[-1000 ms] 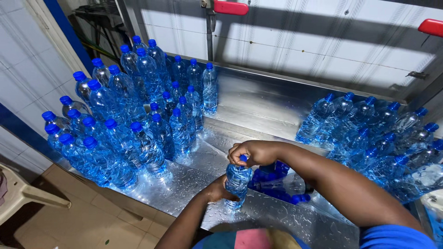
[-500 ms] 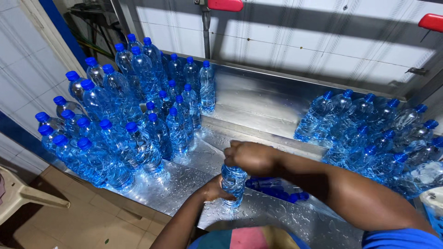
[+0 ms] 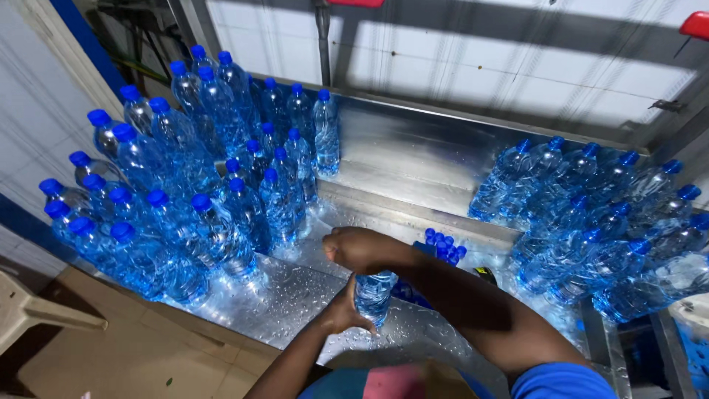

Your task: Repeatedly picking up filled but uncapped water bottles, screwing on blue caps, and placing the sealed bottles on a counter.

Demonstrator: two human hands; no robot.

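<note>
A clear plastic water bottle (image 3: 373, 297) stands upright on the wet steel table (image 3: 295, 295) just in front of me. My left hand (image 3: 341, 310) wraps around its lower body from the left. My right hand (image 3: 357, 250) is clenched over the bottle's top, hiding the cap. Behind my right forearm lies a cluster of loose blue caps (image 3: 444, 244).
Several capped blue bottles (image 3: 185, 199) stand packed on the table's left side. Another group of bottles (image 3: 598, 214) crowds the right. A steel ledge (image 3: 413, 185) runs along the back under a white panelled wall. A pale plastic chair (image 3: 29, 310) sits on the brown floor at lower left.
My right hand has closed down over the bottle's top, covering its blue cap. The camera view has shifted closer; the bottle stays upright in my left hand.
</note>
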